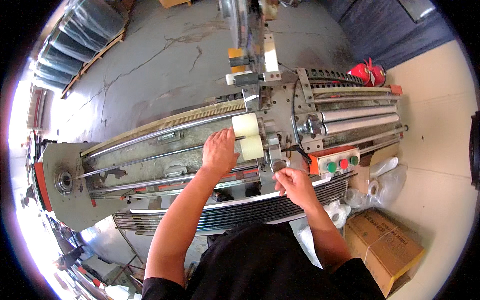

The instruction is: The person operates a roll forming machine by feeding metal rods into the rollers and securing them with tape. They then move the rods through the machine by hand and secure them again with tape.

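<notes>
My left hand (219, 151) lies over a thin metal rod (155, 160) of a long machine. Its fingers are stretched forward and its thumb is apart, against the left ends of two cream-coloured rollers (245, 125). The rollers sit one behind the other beside a metal plate (283, 102) with holes. To their right, my right hand (296, 186) is closed, thumb and fingertips pinching at a round metal knob (278, 165) on the near side of the mechanism. The fingers partly hide how the knob is gripped.
An orange control box (334, 161) with green and red buttons stands right of my right hand. Long black slats (280, 207) run along the machine's near side. A cardboard box (382, 245) sits at the lower right, fire extinguishers (367, 73) at the far right.
</notes>
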Tool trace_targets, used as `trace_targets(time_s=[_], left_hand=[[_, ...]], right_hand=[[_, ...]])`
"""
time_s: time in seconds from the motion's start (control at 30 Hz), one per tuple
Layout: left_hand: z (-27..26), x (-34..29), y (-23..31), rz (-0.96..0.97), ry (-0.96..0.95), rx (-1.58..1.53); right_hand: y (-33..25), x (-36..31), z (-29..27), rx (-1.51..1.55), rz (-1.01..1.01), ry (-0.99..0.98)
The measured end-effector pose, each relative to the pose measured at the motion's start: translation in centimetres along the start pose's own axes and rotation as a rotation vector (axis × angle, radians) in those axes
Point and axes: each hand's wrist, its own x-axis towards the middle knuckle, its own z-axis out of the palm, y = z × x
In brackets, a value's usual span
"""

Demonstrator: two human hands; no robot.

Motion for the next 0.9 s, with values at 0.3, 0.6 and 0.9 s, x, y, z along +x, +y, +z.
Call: trace_targets(time_s=[0.3,0.6,0.9], left_hand=[[0.8,0.1,-0.2,0.039,0.069,-0.005],[1.2,0.0,-2.0,0.249,0.356,-0.166],[-0.9,0.0,-1.2,-0.039,0.066,-0.169]], right_hand=[[11.4,1.3,-2.3,-0.390,-0.295,0.347],[14.4,7.7,-3.9,-0.759,-0.686,0.246],[15.9,8.7,-4.0,-0.870,-0.769,0.325]])
